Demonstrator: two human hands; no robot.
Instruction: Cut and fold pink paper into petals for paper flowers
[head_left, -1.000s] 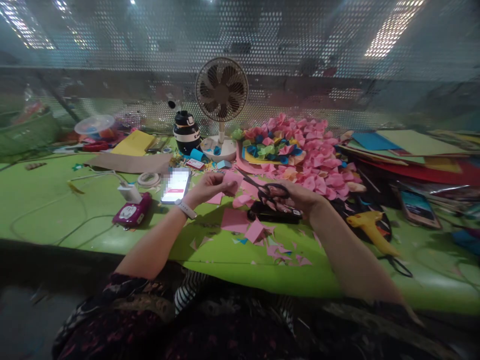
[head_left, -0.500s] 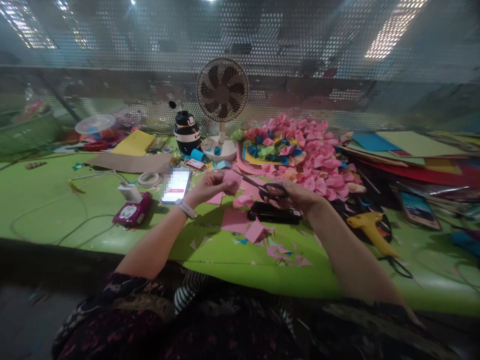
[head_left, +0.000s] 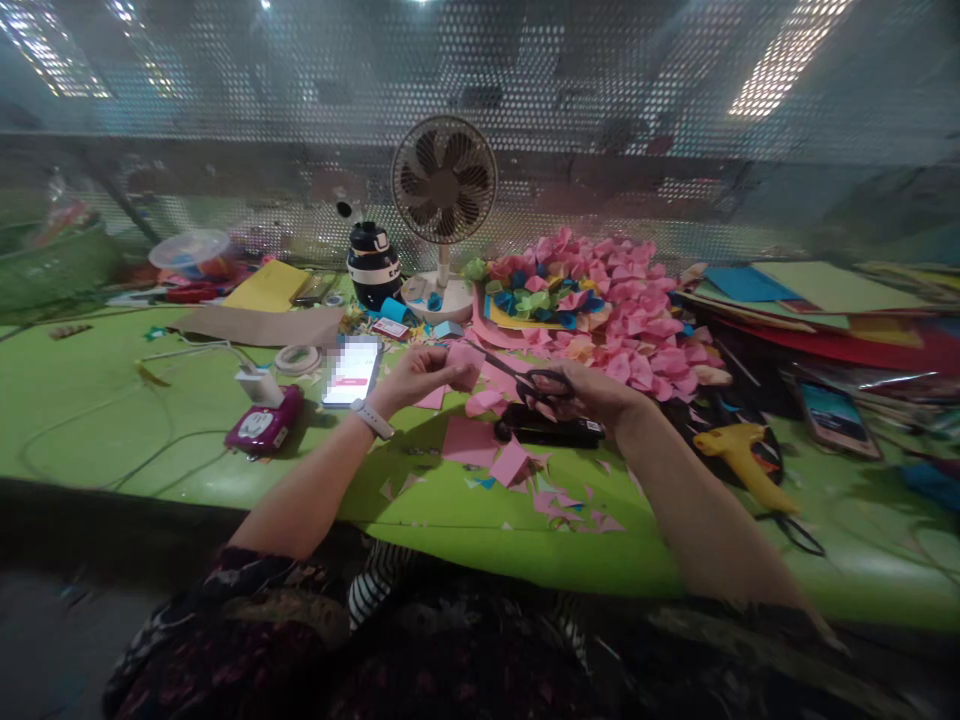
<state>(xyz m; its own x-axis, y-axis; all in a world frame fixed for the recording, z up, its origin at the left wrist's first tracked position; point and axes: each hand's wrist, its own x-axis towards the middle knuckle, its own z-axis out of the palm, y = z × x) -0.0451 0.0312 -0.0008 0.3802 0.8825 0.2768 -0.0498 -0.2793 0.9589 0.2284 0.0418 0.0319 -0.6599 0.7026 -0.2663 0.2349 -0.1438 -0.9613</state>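
Between the thumb and fingers of my left hand (head_left: 421,377) is a small piece of pink paper (head_left: 466,366). My right hand (head_left: 592,392) grips black-handled scissors (head_left: 546,387), their blades pointing left to the paper's right edge. Whether the blades touch the paper I cannot tell. Below the scissors lies a black stapler (head_left: 551,428). Pink paper squares (head_left: 470,440) and small pink offcuts (head_left: 559,505) are scattered on the green table in front of me. Behind my right hand rises a large heap of folded pink paper pieces (head_left: 637,310).
A lit phone (head_left: 352,372) lies beside my left wrist, with a purple power adapter (head_left: 264,422) further left. At the back stand a fan (head_left: 444,185) and a black bottle (head_left: 373,268). A yellow glue gun (head_left: 742,462) and another phone (head_left: 838,418) lie right; coloured sheets (head_left: 840,287) are stacked behind.
The scissors and my right hand have shifted very slightly left, and the scissor handles look a little further apart. My left hand with the pink paper stays nearly in place.
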